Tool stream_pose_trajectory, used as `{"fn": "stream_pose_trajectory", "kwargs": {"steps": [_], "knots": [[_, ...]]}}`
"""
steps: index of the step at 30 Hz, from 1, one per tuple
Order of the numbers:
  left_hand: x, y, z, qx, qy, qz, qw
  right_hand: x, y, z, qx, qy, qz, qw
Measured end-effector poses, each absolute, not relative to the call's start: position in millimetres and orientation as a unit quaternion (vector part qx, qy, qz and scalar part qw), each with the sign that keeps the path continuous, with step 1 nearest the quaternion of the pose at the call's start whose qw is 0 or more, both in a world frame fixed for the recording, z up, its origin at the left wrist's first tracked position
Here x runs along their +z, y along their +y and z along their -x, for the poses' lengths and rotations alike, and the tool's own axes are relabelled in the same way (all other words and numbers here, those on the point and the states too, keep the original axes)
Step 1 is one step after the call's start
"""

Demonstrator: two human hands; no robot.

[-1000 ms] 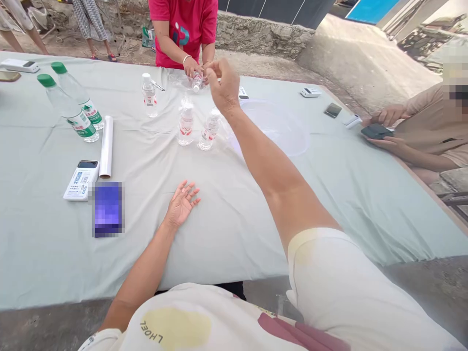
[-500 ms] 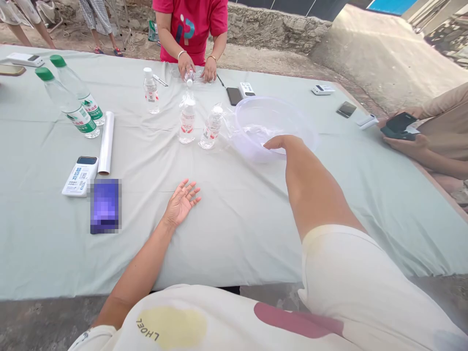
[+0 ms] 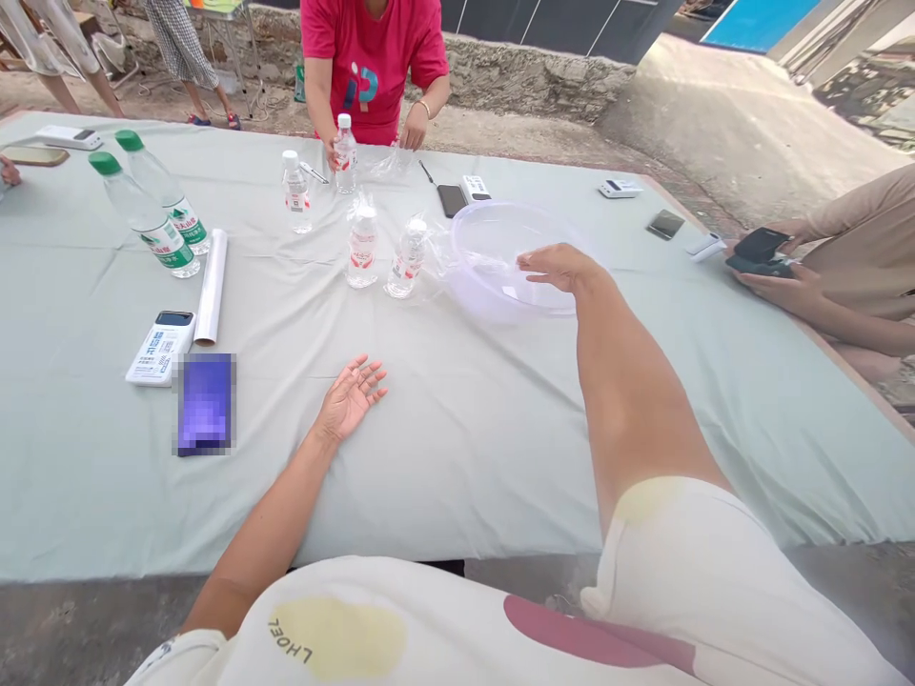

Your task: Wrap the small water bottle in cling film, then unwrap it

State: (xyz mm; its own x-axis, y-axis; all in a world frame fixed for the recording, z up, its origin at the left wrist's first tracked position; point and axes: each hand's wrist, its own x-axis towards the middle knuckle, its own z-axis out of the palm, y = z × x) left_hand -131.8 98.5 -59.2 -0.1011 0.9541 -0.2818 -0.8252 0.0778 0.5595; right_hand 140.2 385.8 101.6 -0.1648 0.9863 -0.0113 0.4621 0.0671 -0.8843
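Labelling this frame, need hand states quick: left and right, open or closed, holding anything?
Left hand: open, palm up on the tablecloth, holding nothing.
Right hand: open, over the translucent basin, nothing visibly held.

Soft daylight bathes my counter as the concrete slope glares at two o'clock; wide-angle stretch swells my sleeve at four, and pixelation masks a purple item at nine.

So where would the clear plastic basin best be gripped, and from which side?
Likely by the rim of the basin, pinched over the edge from the near right: it is wide and open-topped, the right hand is at that side, though contact is unclear, and two bottles stand close to its left.
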Motion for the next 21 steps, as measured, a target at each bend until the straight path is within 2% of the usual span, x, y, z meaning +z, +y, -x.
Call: {"fn": "stream_pose_trajectory", "kwargs": {"steps": [3,6,11,14,17,21], "knots": [[-59,98,132,0.659,0.317,-0.113,0.673,121,351,-133,0.444,-0.647,0.513,0.349],[-57,97,132,0.63,0.305,-0.142,0.7,117,273,-118,0.461,-0.712,0.411,0.336],[-50,91,132,0.574,0.284,-0.179,0.747,53,136,-83,0.508,-0.788,0.274,0.216],[-40,83,130,0.544,0.279,-0.217,0.761,12,92,-67,0.527,-0.78,0.294,0.164],[-29,75,123,0.49,0.371,-0.31,0.725,-7,72,-61,0.531,-0.772,0.322,0.135],[-24,67,114,0.462,0.524,-0.382,0.605,-5,66,-71,0.559,-0.763,0.301,0.12]]}}
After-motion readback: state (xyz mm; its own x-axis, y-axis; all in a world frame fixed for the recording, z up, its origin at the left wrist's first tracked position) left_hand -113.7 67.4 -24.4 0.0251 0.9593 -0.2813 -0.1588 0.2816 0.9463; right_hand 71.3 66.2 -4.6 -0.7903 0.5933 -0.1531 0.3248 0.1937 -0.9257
